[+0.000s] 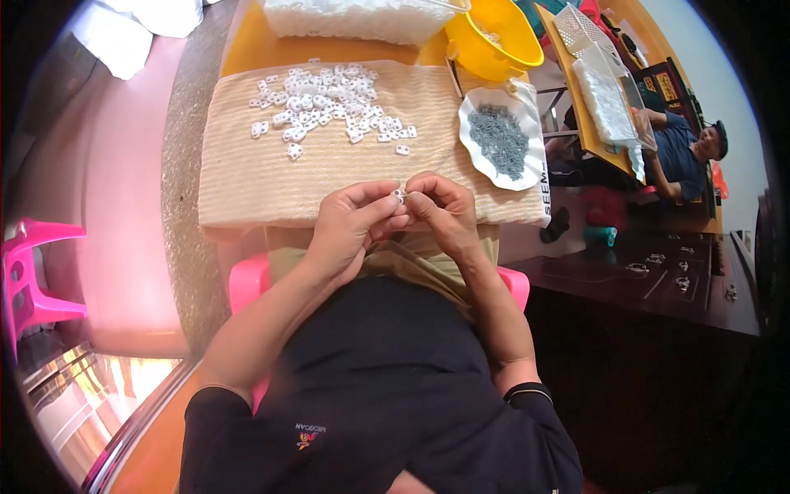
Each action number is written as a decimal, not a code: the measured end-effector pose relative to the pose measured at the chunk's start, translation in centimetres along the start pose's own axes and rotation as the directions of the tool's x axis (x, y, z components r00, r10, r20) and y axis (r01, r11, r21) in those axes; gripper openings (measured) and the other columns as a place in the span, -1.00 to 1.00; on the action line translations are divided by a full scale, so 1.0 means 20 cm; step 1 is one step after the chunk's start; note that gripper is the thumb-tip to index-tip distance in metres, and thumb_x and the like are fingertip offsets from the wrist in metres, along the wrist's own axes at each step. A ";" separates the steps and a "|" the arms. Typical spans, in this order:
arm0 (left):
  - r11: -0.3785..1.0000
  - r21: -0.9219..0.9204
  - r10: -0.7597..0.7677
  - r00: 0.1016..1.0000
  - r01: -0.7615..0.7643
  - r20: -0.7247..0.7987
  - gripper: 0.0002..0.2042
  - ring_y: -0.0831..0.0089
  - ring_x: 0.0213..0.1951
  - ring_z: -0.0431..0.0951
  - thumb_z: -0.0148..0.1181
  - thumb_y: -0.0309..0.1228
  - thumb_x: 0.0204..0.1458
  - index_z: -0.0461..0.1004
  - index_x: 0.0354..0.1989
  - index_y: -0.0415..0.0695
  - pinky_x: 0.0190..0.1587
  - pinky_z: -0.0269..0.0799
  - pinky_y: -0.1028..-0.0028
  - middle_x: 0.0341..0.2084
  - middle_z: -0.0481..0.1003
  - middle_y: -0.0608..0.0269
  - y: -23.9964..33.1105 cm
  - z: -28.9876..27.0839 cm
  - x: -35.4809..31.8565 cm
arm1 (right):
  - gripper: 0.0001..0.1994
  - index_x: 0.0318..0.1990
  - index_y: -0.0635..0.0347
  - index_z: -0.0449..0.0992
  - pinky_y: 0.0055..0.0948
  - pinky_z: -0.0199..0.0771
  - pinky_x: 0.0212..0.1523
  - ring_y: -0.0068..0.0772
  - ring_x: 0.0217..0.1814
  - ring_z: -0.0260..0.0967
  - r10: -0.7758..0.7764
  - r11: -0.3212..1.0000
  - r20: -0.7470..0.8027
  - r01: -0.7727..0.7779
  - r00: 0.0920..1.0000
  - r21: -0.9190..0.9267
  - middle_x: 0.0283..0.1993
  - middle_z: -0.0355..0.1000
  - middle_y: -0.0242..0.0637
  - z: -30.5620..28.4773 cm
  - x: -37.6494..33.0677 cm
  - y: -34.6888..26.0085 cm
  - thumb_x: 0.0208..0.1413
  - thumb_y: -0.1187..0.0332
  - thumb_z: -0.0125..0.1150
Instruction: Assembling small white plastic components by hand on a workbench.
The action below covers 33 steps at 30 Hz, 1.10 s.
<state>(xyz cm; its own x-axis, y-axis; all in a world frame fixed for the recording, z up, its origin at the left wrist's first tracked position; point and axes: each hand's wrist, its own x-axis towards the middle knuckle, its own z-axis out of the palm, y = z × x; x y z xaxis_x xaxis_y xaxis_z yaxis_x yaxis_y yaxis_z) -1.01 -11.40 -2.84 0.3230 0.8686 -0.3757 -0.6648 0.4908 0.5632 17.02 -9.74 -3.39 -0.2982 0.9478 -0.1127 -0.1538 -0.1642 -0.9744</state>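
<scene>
My left hand [350,222] and my right hand [440,210] meet fingertip to fingertip over the near edge of a cream woven mat [247,177]. Between them they pinch one small white plastic piece [399,195]. Farther back on the mat lies a scattered heap of several like white pieces [329,99]. To the right, a white dish [527,173] holds a pile of small grey metal parts [500,140].
A yellow bowl [502,49] and a clear bag of white pieces [354,18] sit at the table's far edge. Another person [687,152] sits at the right by a second yellow table. A pink stool [33,276] stands at left, a dark cabinet [658,284] at right.
</scene>
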 end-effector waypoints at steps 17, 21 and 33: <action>0.998 0.054 -0.008 0.999 0.010 -0.035 -0.81 0.47 -0.37 0.60 0.18 -0.58 0.07 0.45 -0.14 -0.31 -0.25 0.60 0.51 -0.36 0.55 0.15 0.04 -0.06 0.00 | -0.94 -0.25 0.37 0.45 -0.66 0.45 -0.34 -0.64 -0.36 0.37 -0.051 0.998 0.023 0.052 0.998 -0.036 -0.23 0.39 -0.33 0.04 0.03 0.06 0.17 0.54 0.12; 0.997 0.076 -0.012 0.999 0.015 -0.039 -0.82 0.48 -0.37 0.60 0.18 -0.57 0.07 0.45 -0.15 -0.30 -0.26 0.60 0.50 -0.36 0.55 0.16 0.04 -0.06 -0.01 | -0.93 -0.25 0.38 0.46 -0.66 0.44 -0.34 -0.64 -0.35 0.37 -0.059 0.995 0.027 0.060 0.998 -0.073 -0.23 0.39 -0.32 0.05 0.03 0.05 0.17 0.54 0.13; 0.994 0.110 0.008 0.998 -0.002 -0.059 -0.81 0.51 -0.37 0.59 0.19 -0.56 0.07 0.46 -0.14 -0.31 -0.26 0.60 0.51 -0.37 0.55 0.16 0.04 -0.06 -0.01 | -0.93 -0.27 0.39 0.46 -0.67 0.44 -0.33 -0.64 -0.33 0.37 -0.068 0.994 0.029 0.070 0.997 -0.084 -0.25 0.40 -0.32 0.07 0.04 0.04 0.17 0.54 0.13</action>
<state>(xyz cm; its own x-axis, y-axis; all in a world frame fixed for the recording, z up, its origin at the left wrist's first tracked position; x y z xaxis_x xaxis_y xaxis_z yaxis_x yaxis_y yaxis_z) -2.45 -11.27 -3.23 0.2774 0.8671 -0.4137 -0.5869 0.4938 0.6417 15.31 -9.55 -4.02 -0.3145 0.9484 -0.0409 -0.0942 -0.0741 -0.9928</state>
